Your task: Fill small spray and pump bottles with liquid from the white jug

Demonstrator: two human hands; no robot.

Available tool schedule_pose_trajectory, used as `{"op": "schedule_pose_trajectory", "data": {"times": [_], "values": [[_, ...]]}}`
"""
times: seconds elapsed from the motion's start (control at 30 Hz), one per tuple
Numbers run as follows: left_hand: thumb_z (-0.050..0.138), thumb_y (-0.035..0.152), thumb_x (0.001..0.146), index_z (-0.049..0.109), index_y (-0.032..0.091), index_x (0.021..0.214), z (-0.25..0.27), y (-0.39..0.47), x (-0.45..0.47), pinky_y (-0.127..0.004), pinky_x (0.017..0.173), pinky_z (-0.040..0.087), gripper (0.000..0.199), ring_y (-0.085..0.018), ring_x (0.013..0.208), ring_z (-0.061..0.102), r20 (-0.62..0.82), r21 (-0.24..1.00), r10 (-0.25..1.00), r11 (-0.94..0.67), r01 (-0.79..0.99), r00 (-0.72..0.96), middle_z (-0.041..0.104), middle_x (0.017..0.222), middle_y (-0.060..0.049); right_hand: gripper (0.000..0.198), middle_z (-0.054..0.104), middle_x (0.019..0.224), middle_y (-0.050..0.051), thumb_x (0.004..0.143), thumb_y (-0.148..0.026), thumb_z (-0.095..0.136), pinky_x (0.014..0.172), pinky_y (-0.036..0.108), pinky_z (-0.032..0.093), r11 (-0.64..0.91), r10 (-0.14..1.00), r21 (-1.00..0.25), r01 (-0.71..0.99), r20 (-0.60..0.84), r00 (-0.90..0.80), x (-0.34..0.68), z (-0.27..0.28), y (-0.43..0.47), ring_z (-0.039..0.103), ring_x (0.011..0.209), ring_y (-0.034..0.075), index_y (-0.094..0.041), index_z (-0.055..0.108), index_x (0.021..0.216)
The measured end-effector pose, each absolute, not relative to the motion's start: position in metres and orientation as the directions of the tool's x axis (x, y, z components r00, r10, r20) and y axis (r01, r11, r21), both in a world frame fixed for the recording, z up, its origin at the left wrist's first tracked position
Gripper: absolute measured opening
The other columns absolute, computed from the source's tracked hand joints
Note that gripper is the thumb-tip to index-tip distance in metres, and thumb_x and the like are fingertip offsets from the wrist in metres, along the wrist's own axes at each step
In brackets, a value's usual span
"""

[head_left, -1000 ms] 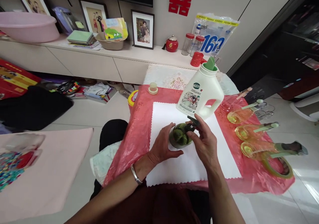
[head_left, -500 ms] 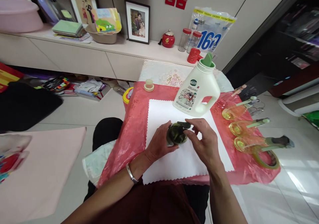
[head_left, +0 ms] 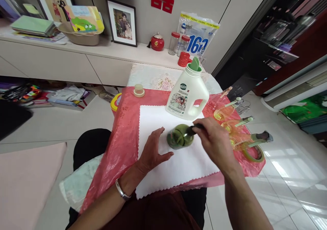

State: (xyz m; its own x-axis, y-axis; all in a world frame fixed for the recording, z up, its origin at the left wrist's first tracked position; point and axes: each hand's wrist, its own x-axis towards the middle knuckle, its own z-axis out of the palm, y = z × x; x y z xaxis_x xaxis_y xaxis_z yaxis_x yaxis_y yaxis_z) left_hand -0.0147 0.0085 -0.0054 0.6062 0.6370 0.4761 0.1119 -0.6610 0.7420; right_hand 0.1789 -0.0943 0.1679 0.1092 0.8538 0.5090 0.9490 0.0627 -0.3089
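Note:
A green see-through jar [head_left: 177,139] is over the white scalloped sheet [head_left: 163,175]. Just left of it, my left hand [head_left: 152,151] is open, thumb and fingers apart, with a small gap to the jar's side. The fingers of my right hand [head_left: 213,138] are closed on a short black handle-like piece [head_left: 194,129]. This piece reaches to the jar's upper right edge; whether it is fixed to the jar I cannot tell. Behind the jar stands a white detergent bottle [head_left: 187,93] with a green spout. Its translucent cap [head_left: 139,90] sits at the back left.
The sheet lies on a pink plastic cover [head_left: 112,155]. Along the right side are several clear vessels with yellow liquid [head_left: 221,113] and sticks in them, plus a tape roll [head_left: 255,154]. A cabinet [head_left: 63,61] stands behind, bearing picture frames, jars and a basket.
My left hand has let go of the jar and spread its fingers. My right hand now has a fuller grip on the black piece. The view has swung to the right.

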Motion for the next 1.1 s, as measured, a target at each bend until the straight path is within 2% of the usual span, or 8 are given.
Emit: {"op": "schedule_pose_trajectory", "data": {"times": [0.1,0.23,0.37,0.7,0.9,1.1], "values": [[0.073,0.043,0.085,0.032,0.021,0.150,-0.004,0.007,-0.015,-0.059,0.108,0.052,0.080,-0.036,0.130,0.058,0.472,0.732,0.645,-0.667,0.140,0.601,0.055,0.139,-0.018,0.018,0.061,0.095,0.001,0.097,-0.028,0.051,0.071,0.023,0.039,-0.057,0.834,-0.306,0.950,0.508,0.214,0.209,0.179,-0.106,0.057,0.081,0.011,-0.015,0.064,0.099],[0.067,0.037,0.089,0.033,0.021,0.149,-0.002,0.006,-0.014,-0.056,0.105,0.055,0.071,-0.034,0.128,0.060,0.497,0.704,0.633,-0.694,0.150,0.594,0.056,0.136,-0.017,0.028,0.062,0.095,0.002,0.084,-0.036,0.049,0.070,0.025,0.037,-0.338,0.808,-0.313,0.888,0.388,0.444,0.252,0.184,-0.115,0.055,0.077,0.013,-0.017,0.067,0.093],[0.065,0.033,0.090,0.034,0.021,0.148,-0.002,0.006,-0.012,-0.054,0.103,0.057,0.066,-0.032,0.124,0.062,0.524,0.687,0.625,-0.711,0.146,0.579,0.059,0.133,-0.016,0.028,0.062,0.095,0.003,0.077,-0.028,0.049,0.071,0.026,0.034,-0.528,0.741,-0.254,0.811,0.329,0.585,0.289,0.182,-0.117,0.053,0.078,0.014,-0.016,0.069,0.092],[0.060,0.029,0.092,0.038,0.021,0.146,-0.001,0.006,-0.011,-0.050,0.098,0.060,0.058,-0.029,0.116,0.067,0.551,0.652,0.604,-0.742,0.155,0.575,0.064,0.126,-0.014,0.020,0.060,0.093,0.003,0.083,-0.009,0.056,0.073,0.023,0.034,-0.669,0.712,-0.085,0.738,0.214,0.669,0.330,0.168,-0.108,0.052,0.083,0.014,-0.014,0.070,0.096],[0.058,0.029,0.094,0.040,0.022,0.146,-0.002,0.006,-0.012,-0.049,0.099,0.059,0.055,-0.029,0.117,0.067,0.537,0.648,0.606,-0.742,0.174,0.587,0.065,0.128,-0.014,0.024,0.060,0.104,0.008,0.091,-0.014,0.061,0.071,0.025,0.031,-0.705,0.706,0.071,0.706,0.166,0.689,0.334,0.166,-0.106,0.054,0.087,0.018,-0.015,0.072,0.113],[0.055,0.028,0.095,0.043,0.022,0.143,-0.002,0.006,-0.012,-0.049,0.099,0.059,0.050,-0.029,0.114,0.069,0.550,0.627,0.592,-0.759,0.177,0.589,0.068,0.124,-0.013,0.030,0.060,0.111,0.008,0.093,-0.014,0.063,0.073,0.025,0.036,-0.702,0.712,0.142,0.698,0.117,0.692,0.338,0.171,-0.106,0.057,0.093,0.019,-0.018,0.073,0.120]]}}
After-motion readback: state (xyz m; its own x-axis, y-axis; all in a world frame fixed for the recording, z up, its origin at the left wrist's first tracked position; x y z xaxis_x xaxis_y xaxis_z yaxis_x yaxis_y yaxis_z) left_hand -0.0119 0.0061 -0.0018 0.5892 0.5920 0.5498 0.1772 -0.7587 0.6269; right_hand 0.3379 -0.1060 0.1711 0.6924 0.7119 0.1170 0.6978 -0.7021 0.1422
